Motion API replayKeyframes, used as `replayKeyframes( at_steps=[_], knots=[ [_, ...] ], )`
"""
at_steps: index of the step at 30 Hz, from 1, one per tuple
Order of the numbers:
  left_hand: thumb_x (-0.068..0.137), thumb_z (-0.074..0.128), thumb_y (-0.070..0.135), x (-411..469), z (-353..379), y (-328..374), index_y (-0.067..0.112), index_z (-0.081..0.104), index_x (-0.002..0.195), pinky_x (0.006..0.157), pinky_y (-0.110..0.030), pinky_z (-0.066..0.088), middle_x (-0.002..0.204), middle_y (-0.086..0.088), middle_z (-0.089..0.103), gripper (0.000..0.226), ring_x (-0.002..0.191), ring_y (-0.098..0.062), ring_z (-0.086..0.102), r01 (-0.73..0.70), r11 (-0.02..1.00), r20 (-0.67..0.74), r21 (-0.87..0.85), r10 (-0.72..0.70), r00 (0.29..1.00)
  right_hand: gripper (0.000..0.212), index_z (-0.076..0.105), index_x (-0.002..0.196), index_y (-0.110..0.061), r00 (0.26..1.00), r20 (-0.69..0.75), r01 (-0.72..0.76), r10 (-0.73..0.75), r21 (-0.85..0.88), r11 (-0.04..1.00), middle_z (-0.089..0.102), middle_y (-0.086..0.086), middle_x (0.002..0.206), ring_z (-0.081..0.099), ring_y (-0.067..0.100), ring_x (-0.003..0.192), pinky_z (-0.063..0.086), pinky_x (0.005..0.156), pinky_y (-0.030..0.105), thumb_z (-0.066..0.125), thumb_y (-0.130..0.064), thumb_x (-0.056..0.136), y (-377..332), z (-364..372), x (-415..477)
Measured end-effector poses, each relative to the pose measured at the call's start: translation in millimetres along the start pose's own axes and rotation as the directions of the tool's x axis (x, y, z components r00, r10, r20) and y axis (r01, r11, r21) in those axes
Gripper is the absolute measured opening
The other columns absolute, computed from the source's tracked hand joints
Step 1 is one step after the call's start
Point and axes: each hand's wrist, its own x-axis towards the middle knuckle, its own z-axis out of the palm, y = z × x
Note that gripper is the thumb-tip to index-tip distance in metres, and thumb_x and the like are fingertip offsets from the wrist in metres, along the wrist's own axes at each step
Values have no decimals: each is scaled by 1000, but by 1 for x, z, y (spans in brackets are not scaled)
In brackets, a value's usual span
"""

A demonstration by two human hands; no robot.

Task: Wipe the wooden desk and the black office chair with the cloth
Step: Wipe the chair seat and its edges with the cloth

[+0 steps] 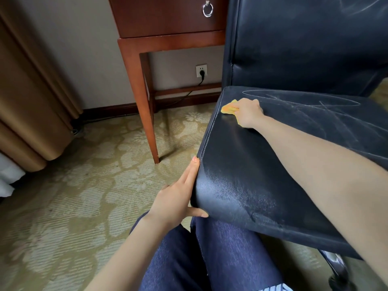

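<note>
Visibly streaky black chair (262, 164) under yellow cloth (227, 108)

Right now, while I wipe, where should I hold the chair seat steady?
Probably the near left corner of the chair seat, from the left, where your left hand rests: the edge is thick and rounded, so fingers lie along its side, thumb across the front. That leaves the top free for the right hand and cloth.
</note>
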Motion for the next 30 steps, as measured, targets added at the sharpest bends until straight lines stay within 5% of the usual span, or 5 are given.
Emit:
replayKeyframes(
  at_steps=[10, 17, 20, 23, 30],
  knots=[
    [66, 63, 70, 0, -4, 6, 22, -22, 148, 94, -34, 43, 151, 21, -28, 128, 112, -19, 52, 11, 957, -26, 290, -4, 1000, 43, 57, 126, -20, 895, 284, 422, -343, -294, 858, 52, 11, 124, 35, 29, 108, 40, 86, 41, 39, 2, 93, -75, -4, -16],
    [45, 45, 86, 2, 9, -4, 18, 21, 151, 91, -41, 46, 152, 6, 34, 129, 107, -21, 58, 84, 908, -239, 410, 18, 971, 37, 55, 81, -28, 682, 535, 718, -499, -357, 598, 55, 0, 93, 37, 24, 87, 39, 90, 34, 38, 4, 85, -110, -15, -67],
    [44, 25, 94, 2, 17, -11, 16, 65, 114, 75, -40, 50, 99, 6, 69, 112, 75, -20, 65, 137, 890, -349, 435, 26, 937, 43, 66, 104, -27, 576, 553, 806, -602, -263, 530, 67, -4, 92, 46, 21, 86, 33, 84, 25, 40, 1, 84, -113, -13, -89],
    [48, 18, 94, -1, 25, -17, 16, 68, 66, 65, -37, 50, 59, 6, 62, 94, 54, -21, 57, 155, 902, -451, 403, 49, 891, 49, 65, 114, -31, 504, 545, 840, -670, -131, 526, 67, -7, 94, 39, 19, 90, 27, 77, 22, 38, 1, 88, -106, -15, -106],
    [56, 24, 92, -7, 34, -21, 17, 55, 47, 56, -31, 43, 48, 5, 54, 82, 49, -21, 51, 168, 912, -504, 373, 48, 862, 37, 64, 120, -31, 594, 431, 765, -679, -44, 642, 67, -6, 105, 38, 10, 87, 35, 79, 19, 45, -11, 97, -77, -26, -87]
  ],
)
